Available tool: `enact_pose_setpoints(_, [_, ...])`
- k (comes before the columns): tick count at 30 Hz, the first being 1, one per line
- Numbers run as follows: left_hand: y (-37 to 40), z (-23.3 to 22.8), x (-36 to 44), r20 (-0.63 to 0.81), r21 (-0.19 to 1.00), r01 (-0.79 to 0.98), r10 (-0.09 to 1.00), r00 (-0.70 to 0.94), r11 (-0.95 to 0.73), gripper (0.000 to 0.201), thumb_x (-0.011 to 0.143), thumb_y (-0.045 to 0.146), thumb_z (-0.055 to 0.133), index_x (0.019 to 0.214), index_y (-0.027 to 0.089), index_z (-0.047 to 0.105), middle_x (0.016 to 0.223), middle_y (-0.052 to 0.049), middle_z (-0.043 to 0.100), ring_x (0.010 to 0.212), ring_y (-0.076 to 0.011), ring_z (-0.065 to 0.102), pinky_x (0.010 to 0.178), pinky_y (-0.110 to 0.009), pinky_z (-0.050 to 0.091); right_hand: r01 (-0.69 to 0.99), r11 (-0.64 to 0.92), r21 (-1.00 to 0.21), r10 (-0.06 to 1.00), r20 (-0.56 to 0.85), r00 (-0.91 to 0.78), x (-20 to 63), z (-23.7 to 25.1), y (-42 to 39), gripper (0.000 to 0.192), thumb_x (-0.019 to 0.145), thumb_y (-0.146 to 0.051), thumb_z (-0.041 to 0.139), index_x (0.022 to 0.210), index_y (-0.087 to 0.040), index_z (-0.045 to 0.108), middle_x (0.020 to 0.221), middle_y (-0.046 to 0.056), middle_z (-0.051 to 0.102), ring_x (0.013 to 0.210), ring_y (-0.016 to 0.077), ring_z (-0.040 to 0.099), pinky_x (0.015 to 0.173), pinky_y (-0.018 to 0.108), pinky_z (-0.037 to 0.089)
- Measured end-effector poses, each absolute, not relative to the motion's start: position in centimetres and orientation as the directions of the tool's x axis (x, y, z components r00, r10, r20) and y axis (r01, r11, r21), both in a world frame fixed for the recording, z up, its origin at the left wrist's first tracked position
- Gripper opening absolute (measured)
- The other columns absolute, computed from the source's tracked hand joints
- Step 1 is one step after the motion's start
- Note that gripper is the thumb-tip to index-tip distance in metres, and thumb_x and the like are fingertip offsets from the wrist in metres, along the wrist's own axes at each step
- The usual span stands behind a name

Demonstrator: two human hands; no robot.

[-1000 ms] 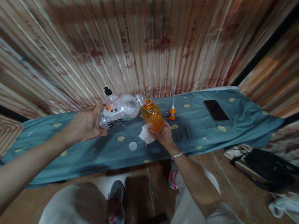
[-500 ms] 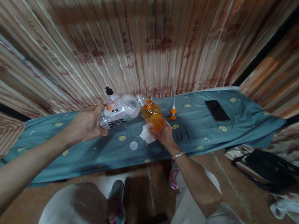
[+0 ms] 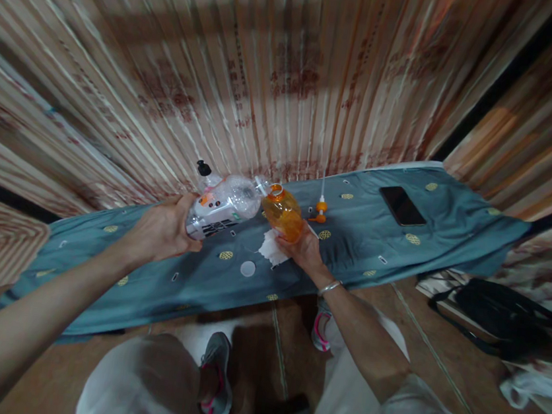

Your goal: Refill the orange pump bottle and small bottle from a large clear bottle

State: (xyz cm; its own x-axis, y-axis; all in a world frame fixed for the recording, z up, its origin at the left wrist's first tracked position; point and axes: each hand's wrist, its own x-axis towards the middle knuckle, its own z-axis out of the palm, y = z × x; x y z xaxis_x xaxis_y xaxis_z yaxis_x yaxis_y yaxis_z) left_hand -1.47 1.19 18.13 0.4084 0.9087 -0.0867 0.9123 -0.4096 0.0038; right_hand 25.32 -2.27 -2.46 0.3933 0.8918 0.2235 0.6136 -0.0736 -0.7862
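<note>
Your left hand (image 3: 166, 231) reaches out on a long, nearly straight arm that enters from the lower left corner, and its grip is clamped around the base end of a clear bottle (image 3: 223, 206). You hold that bottle tipped over on its side above the tabletop (image 3: 401, 248), its neck pointing right and meeting the open mouth of the orange bottle (image 3: 282, 213). Your right hand (image 3: 305, 250) comes in from the lower right with the elbow bent and a thin bangle (image 3: 329, 286) on the wrist; its grip is closed on the lower part of the orange bottle, which leans with its mouth toward the clear one.

Just beside your right hand a crumpled white tissue (image 3: 269, 249) lies on the blue patterned cloth, with a small white cap (image 3: 248, 268) near it toward you. An orange pump nozzle (image 3: 320, 209) lies just right of the orange bottle, and a dark phone (image 3: 402, 205) rests well apart, further right. A black-topped bottle (image 3: 204, 171) peeks out behind the clear one, mostly hidden by it.

Your left fingers are hidden behind the clear bottle, and your right palm covers the orange bottle's base. Whether liquid is passing between the two mouths is too small and dim to tell. The print on the clear bottle's label is unreadable.
</note>
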Motion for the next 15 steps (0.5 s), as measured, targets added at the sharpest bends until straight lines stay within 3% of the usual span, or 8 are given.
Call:
enact_pose_setpoints(5, [0.96, 18.34, -1.12, -0.121, -0.051, 0.928, 0.925, 0.361, -0.369, 0.075, 0.072, 0.035, 0.068, 0.139, 0.013, 0.045, 0.112, -0.015, 0.070, 0.099, -0.0350, 0.073, 0.081, -0.039, 0.053, 0.621, -0.102, -0.777, 0.897, 0.197, 0.394, 25.30, -2.19, -2.39, 0.062, 0.073, -0.033, 0.087, 0.126, -0.012, 0.062, 0.109, 0.015, 0.079, 0.105, 0.0333, 0.076, 0.089, 0.040, 0.059])
enact_pose_setpoints(15, [1.04, 18.07, -1.31, -0.096, -0.052, 0.923, 0.922, 0.375, -0.381, 0.076, 0.070, 0.036, 0.068, 0.139, 0.014, 0.046, 0.114, -0.015, 0.071, 0.102, -0.0366, 0.073, 0.085, -0.042, 0.054, 0.611, -0.098, -0.786, 0.903, 0.187, 0.386, 25.28, -1.79, -2.49, 0.062, 0.073, -0.032, 0.087, 0.127, -0.014, 0.062, 0.111, 0.014, 0.078, 0.107, 0.0331, 0.075, 0.091, 0.040, 0.057])
